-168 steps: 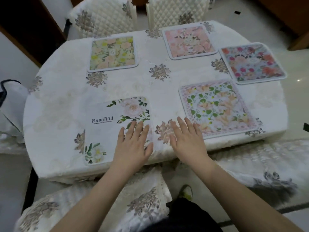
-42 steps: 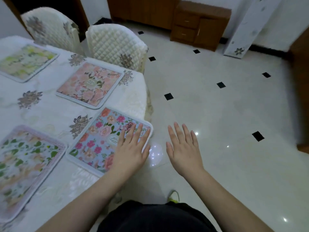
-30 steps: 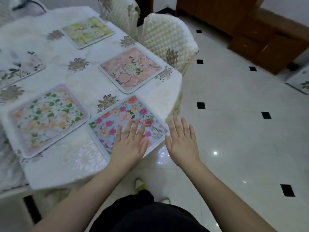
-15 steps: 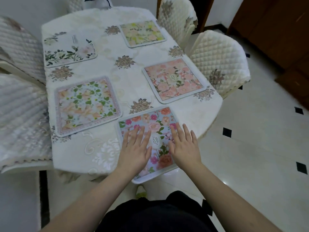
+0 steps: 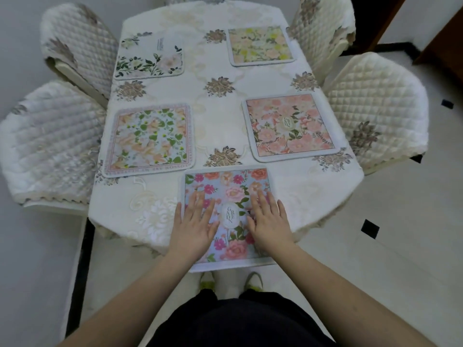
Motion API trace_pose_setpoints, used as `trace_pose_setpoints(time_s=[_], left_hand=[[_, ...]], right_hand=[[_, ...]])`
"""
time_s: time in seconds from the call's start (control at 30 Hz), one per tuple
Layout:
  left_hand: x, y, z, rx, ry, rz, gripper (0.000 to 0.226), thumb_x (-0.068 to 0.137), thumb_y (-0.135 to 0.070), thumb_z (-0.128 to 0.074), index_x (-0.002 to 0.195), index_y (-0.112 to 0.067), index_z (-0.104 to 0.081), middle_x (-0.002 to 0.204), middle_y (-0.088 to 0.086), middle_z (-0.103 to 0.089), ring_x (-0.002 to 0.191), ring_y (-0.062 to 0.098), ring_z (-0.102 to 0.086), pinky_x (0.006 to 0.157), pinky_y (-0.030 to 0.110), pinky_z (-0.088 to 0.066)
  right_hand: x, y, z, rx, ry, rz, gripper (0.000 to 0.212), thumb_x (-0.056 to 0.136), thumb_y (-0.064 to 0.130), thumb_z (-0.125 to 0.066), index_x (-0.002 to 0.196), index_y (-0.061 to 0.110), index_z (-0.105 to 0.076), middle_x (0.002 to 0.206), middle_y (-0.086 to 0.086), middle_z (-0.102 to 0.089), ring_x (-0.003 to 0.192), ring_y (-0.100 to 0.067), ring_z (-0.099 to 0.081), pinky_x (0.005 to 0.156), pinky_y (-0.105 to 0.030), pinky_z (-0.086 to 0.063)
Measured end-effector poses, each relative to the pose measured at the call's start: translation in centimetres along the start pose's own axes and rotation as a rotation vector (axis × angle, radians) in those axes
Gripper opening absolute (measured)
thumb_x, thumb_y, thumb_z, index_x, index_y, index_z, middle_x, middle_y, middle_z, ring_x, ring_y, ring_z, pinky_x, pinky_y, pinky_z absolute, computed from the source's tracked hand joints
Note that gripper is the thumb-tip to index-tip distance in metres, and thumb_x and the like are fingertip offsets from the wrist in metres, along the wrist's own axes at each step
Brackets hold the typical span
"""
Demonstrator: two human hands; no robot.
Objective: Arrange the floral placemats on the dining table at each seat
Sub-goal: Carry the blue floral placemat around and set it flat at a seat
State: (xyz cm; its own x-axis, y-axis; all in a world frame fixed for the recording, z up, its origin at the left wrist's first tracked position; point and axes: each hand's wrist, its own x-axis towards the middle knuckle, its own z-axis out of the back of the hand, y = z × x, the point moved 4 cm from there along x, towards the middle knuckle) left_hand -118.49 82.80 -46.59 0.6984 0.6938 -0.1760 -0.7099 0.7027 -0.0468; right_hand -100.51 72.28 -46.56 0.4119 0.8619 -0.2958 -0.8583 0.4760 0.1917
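Observation:
Several floral placemats lie on the white-clothed dining table (image 5: pixel 220 116). A blue mat with pink roses (image 5: pixel 226 189) sits at the near end and overhangs the table edge toward me. My left hand (image 5: pixel 195 224) and my right hand (image 5: pixel 269 221) rest flat on it with straight fingers. A green-leaf mat (image 5: pixel 149 140) lies at the left, a pink mat (image 5: pixel 292 127) at the right. Farther off are a white mat with dark leaves (image 5: pixel 149 57) and a yellow-green mat (image 5: pixel 260 45).
Quilted white chairs stand on both sides: two at the left (image 5: pixel 50 144) (image 5: pixel 80 48) and two at the right (image 5: pixel 375 108) (image 5: pixel 323 23). Pale tiled floor (image 5: pixel 400 234) with small black squares lies to the right. A wooden cabinet edge (image 5: pixel 446 33) shows at upper right.
The view has swung round from the table's side to its near end. Both hands now lie flat on the blue rose mat, which sits square to me.

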Motion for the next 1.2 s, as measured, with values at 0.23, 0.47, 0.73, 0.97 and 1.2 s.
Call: trace_pose_setpoints(time_s=[0.23,0.47,0.73,0.97,1.2], left_hand=[[-1.0,-0.1,-1.2,-0.005,0.085,0.139,0.073,0.087,-0.059,0.01,0.154,-0.03,0.006,0.162,0.0,0.013,0.15,0.019,0.01,0.118,0.049,0.008],[-0.9,0.7,-1.7,0.004,0.083,0.155,0.076,0.091,-0.059,0.009,0.155,-0.023,-0.009,0.164,0.006,0.001,0.15,0.023,0.004,0.117,0.045,0.01],[-0.5,2.4,-2.8,-0.114,0.173,0.366,0.07,0.096,-0.062,-0.016,0.156,-0.028,-0.005,0.158,0.031,0.0,0.147,0.044,0.0,0.119,0.05,-0.005],[0.1,3.2,-1.9,-0.492,0.161,0.445,0.072,0.098,-0.052,-0.036,0.156,-0.02,-0.008,0.163,0.017,-0.005,0.149,0.03,-0.006,0.12,0.042,-0.009],[-0.9,5.0,1.1,-1.179,-0.05,0.525,0.052,0.099,-0.024,-0.052,0.148,-0.018,-0.033,0.132,-0.011,-0.043,0.116,0.01,-0.049,0.086,0.024,-0.044]], right_hand=[[1.0,-1.3,-0.3,-0.012,0.042,0.001,0.063,0.101,0.049,-0.02,0.155,0.03,0.006,0.164,0.001,0.005,0.15,-0.025,0.007,0.116,-0.056,0.005],[1.3,-3.0,-1.0,-0.005,0.019,-0.022,0.062,0.1,0.052,-0.024,0.156,0.027,-0.011,0.163,-0.014,-0.007,0.149,-0.032,-0.005,0.119,-0.049,-0.004],[1.5,-3.7,-0.9,0.258,0.093,-0.186,0.072,0.098,0.053,-0.034,0.155,0.02,-0.003,0.163,-0.016,-0.001,0.149,-0.032,-0.005,0.119,-0.046,-0.008],[1.9,-2.7,0.1,0.571,0.093,-0.263,0.072,0.096,0.048,-0.049,0.154,0.019,-0.017,0.161,-0.013,-0.007,0.146,-0.031,-0.019,0.116,-0.044,-0.021],[0.2,-3.2,2.2,0.99,-0.122,-0.364,0.064,0.096,0.029,-0.057,0.151,0.024,-0.026,0.151,0.002,-0.035,0.127,-0.02,-0.048,0.098,-0.04,-0.047]])
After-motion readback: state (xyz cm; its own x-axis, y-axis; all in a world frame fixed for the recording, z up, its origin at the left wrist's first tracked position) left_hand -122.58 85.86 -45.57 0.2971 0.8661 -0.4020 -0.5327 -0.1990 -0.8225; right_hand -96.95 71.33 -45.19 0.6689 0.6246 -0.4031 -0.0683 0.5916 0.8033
